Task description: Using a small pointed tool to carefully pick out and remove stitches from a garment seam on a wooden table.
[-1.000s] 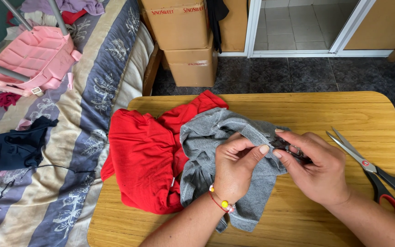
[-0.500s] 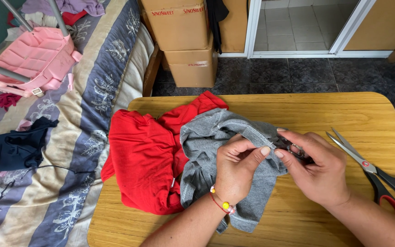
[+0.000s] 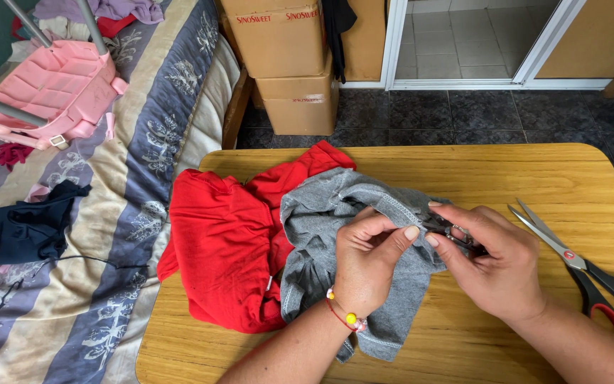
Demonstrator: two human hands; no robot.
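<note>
Two stacked brown cardboard boxes (image 3: 289,64) stand on the dark floor well beyond both hands, flaps shut, so what they hold cannot be told. To the far left of the left hand, one pink padded carrier (image 3: 55,89) lies on the striped bed cover (image 3: 143,163); I cannot tell its contents.

The left hand (image 3: 367,267) is closed in a pinch on a fold of the one grey knit garment (image 3: 335,235), which lies under and around both hands on the wooden table (image 3: 463,171). The right hand (image 3: 492,263) is closed around one small dark metal snipper (image 3: 453,233), its tip at the pinched fold. One red cloth garment (image 3: 229,242) lies just left of the left hand, touching the grey one. One pair of red-handled steel scissors (image 3: 577,267) lies just right of the right hand.
</note>
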